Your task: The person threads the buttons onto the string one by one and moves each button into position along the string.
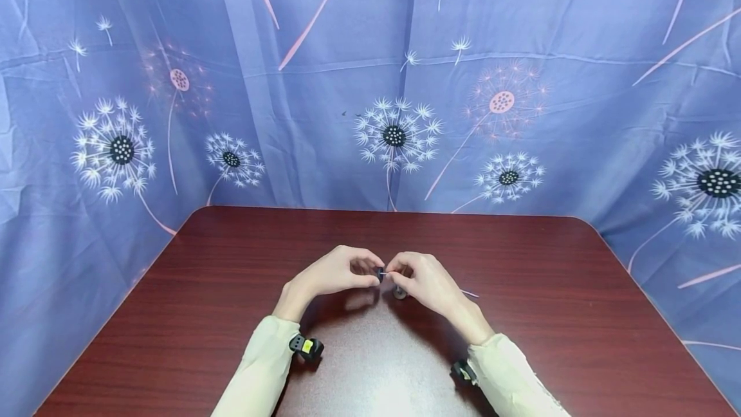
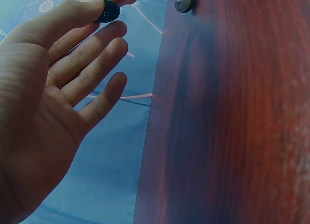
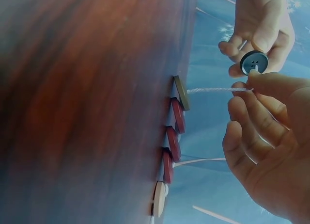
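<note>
Between thumb and fingertips, my left hand (image 1: 338, 271) pinches a dark green button (image 3: 261, 60) with small holes. Facing it, my right hand (image 1: 426, 283) pinches a white cord (image 3: 213, 89) near its end, and the tip meets the button's holes. Whether the tip goes through cannot be made out. Strung lower on the cord are an olive button (image 3: 181, 93), three dark red buttons (image 3: 173, 144) and a cream button (image 3: 159, 200), all low at the tabletop. In the head view the right hand hides most of this string.
Both hands work just above a dark red wooden table (image 1: 231, 288). A pale cord end (image 1: 470, 293) lies on it to the right of the right hand. Blue cloth (image 1: 324, 147) with dandelion prints hangs behind and along the sides.
</note>
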`<state>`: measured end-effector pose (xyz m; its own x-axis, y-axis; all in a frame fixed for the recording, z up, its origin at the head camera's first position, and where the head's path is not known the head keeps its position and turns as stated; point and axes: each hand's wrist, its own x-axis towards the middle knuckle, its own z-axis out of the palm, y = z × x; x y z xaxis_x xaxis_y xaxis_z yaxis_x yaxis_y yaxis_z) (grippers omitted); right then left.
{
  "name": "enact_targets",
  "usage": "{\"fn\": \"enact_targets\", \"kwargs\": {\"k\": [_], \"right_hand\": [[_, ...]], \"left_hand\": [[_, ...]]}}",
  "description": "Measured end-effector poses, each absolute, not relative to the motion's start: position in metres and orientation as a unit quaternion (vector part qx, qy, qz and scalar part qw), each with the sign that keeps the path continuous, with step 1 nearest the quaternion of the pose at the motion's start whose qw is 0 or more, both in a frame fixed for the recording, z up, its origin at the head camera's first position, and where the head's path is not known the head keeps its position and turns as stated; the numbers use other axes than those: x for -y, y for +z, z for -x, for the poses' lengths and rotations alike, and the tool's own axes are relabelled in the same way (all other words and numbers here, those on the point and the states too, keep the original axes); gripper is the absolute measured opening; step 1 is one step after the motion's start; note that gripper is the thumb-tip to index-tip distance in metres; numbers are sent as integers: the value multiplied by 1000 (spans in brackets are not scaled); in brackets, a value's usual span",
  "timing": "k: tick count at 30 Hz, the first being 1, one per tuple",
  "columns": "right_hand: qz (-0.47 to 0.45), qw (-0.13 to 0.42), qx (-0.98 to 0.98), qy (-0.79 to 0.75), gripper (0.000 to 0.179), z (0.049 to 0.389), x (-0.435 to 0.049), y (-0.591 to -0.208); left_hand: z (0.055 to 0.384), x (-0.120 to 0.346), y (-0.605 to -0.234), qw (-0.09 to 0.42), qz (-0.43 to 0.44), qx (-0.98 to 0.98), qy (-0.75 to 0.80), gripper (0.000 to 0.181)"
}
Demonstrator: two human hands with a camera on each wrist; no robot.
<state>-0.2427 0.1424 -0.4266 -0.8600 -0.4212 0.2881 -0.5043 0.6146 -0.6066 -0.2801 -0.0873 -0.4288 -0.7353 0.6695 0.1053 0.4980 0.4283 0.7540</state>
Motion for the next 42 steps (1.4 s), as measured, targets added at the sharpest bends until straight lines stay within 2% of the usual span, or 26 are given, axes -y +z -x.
{"fn": "enact_targets", "kwargs": {"k": [8, 16, 26, 37, 42], "right_hand": [[-261, 34, 890, 373, 4, 241, -141, -427], [-261, 31, 888, 376, 4, 240, -141, -425], [-268, 34, 892, 361, 6, 240, -142, -425], [-286, -14, 878, 383, 12, 241, -142, -426], [-286, -12, 878, 384, 11, 241, -142, -425]], "left_hand": [[280, 87, -428, 105, -347, -840, 404, 28], [279, 85, -427, 112, -348, -836, 409, 27], [281, 82, -430, 96, -360, -839, 395, 21], [281, 83, -430, 80, -342, -854, 385, 14], [281, 82, -429, 79, -347, -849, 391, 12]]}}
